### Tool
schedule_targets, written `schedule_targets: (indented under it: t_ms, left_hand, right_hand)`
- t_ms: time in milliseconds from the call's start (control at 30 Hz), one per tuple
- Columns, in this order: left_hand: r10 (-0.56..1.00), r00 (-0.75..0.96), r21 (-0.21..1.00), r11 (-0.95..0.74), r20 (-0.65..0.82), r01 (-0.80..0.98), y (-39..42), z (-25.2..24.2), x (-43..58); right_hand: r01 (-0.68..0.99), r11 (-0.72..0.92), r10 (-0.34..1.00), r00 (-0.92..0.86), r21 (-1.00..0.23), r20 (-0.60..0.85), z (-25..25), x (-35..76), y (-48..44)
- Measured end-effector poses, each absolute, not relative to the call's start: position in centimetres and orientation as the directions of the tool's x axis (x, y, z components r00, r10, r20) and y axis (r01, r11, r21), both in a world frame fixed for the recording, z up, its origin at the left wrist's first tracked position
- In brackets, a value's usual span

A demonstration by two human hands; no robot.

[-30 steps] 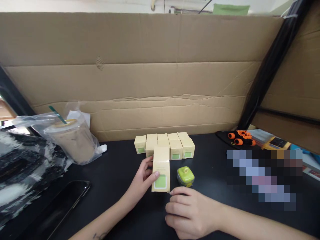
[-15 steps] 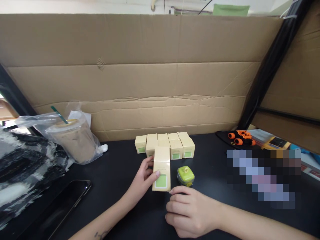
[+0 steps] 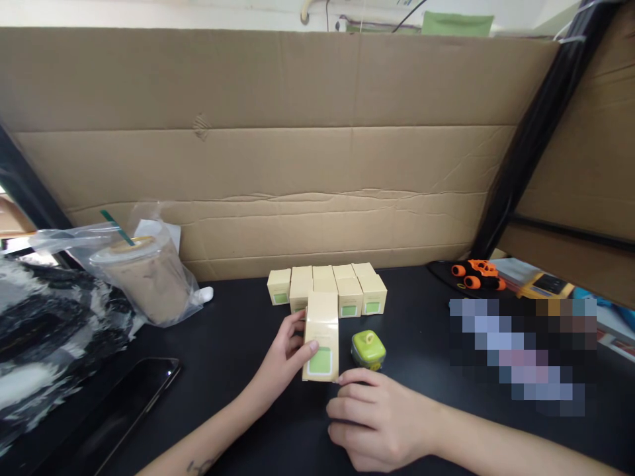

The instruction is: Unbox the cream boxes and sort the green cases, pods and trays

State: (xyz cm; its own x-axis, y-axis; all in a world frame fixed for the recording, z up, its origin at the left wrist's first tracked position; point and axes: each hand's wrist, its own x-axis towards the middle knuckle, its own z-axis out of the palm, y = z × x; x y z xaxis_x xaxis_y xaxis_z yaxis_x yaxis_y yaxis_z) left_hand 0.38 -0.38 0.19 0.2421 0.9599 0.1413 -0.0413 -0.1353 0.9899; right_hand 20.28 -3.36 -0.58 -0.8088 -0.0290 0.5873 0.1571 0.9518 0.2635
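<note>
My left hand [image 3: 289, 347] grips a small cream carton [image 3: 322, 330] from its left side, thumb on the front beside a green square. The carton is tilted, its top leaning away from me. At its lower right corner, my right hand [image 3: 380, 420] has curled fingers, with the index fingertip touching or very near the edge. The right thumb is hidden, so whether it pinches anything does not show. Just beyond the right hand sits a small lime-green lidded container [image 3: 368, 349] with a loop on top. Behind the carton stand several similar cream boxes [image 3: 348, 297] in a row.
On the left are an iced drink cup in a plastic bag [image 3: 149, 277], a black-and-white furry item [image 3: 54, 330] and a phone [image 3: 114, 410]. A cardboard panel [image 3: 278, 158] rises behind the black table. An orange toy car [image 3: 479, 273] and a pixelated patch lie right.
</note>
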Motion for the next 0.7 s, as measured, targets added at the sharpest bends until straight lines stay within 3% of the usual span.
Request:
schedule_targets:
  t_ms: [400, 533, 700]
  left_hand:
    - [0.966, 0.223, 0.990, -0.121, 0.135, -0.072, -0.4, 0.5, 0.3]
    - [0.976, 0.172, 0.985, -0.108, 0.131, -0.137, -0.8, 1.4, 0.3]
    - [0.969, 0.246, 0.969, 0.081, -0.022, -0.232, -2.1, 2.2, 0.8]
  right_hand:
    - [0.190, 0.937, -0.025, -0.801, 0.294, 0.598, -0.4, 20.5, -3.5]
    - [0.347, 0.871, -0.006, -0.699, 0.347, 0.715, 0.0, 20.7, -3.5]
    - [0.531, 0.790, 0.110, -0.615, 0.307, 0.781, 0.8, 21.2, -3.3]
